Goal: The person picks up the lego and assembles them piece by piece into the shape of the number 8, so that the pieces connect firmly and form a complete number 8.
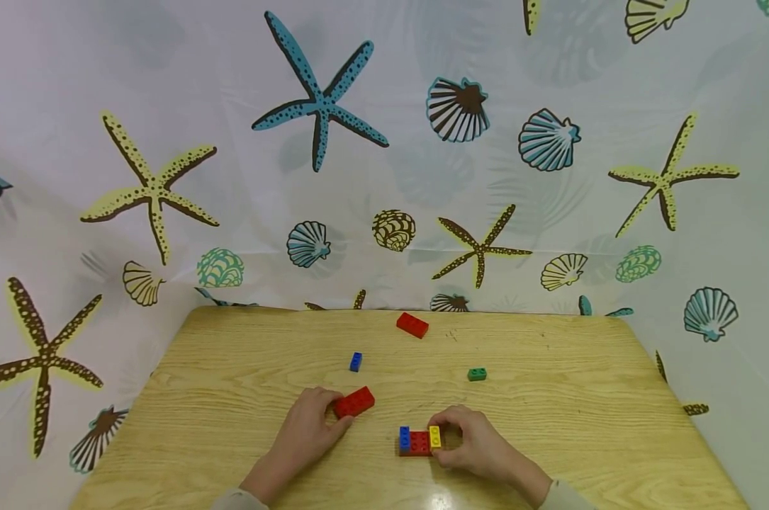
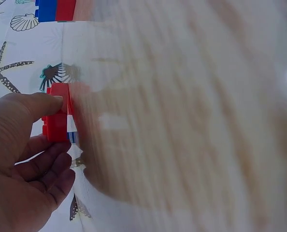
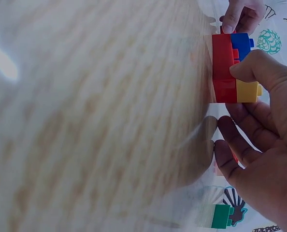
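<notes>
Between thumb and fingers, my left hand (image 1: 309, 423) pinches a red building brick (image 1: 355, 402) by its left end; the left wrist view shows the thumb on the red brick (image 2: 60, 116). To the right, a second red brick (image 1: 418, 445) lies on the table with a blue brick (image 1: 405, 438) on its left end and a yellow brick (image 1: 435, 436) on its right end. My right hand (image 1: 475, 445) grips this stack at the yellow end. In the right wrist view its thumb rests on the stack's red brick (image 3: 222, 63), beside the yellow brick (image 3: 246, 91).
Farther back on the wooden table (image 1: 250, 361) lie a loose red brick (image 1: 412, 325), a small blue brick (image 1: 356, 362) and a small green brick (image 1: 477, 374). A cloth printed with shells and starfish (image 1: 358, 191) hangs behind the table and along both sides.
</notes>
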`<state>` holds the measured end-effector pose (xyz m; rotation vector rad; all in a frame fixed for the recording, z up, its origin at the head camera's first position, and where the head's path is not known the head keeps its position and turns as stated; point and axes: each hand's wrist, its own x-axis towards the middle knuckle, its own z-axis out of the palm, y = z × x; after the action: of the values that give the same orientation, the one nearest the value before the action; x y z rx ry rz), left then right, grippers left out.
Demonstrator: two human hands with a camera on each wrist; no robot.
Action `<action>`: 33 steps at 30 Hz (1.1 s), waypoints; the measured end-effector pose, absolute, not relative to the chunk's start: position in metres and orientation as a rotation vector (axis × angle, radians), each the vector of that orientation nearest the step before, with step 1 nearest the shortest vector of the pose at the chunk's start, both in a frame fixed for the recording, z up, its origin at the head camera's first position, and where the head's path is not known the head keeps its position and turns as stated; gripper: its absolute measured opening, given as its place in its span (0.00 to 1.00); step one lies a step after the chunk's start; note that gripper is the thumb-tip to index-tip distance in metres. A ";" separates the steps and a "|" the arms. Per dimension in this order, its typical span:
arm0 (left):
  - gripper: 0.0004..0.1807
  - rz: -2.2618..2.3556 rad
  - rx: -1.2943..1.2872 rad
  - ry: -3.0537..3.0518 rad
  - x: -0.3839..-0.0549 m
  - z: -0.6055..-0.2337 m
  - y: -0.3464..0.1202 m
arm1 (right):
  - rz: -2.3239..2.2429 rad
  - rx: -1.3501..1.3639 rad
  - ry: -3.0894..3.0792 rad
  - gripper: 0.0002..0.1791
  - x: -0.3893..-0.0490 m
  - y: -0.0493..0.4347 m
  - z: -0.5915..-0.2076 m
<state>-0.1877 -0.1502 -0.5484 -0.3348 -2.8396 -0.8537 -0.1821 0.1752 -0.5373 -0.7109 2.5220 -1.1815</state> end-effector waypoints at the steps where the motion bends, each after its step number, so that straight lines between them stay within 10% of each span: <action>1: 0.17 -0.857 -0.335 -2.837 -0.188 -0.548 -0.150 | -1.181 -0.711 2.522 0.20 -0.182 0.175 -0.537; 33: 0.18 -1.006 -0.537 -2.765 -0.181 -0.519 -0.126 | -1.181 -0.723 2.528 0.21 -0.183 0.176 -0.539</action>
<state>-0.1813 -0.1265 -0.5190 -0.5371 -2.7648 -1.0061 -0.1831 0.1755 -0.5385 -0.7231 2.5280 -1.1811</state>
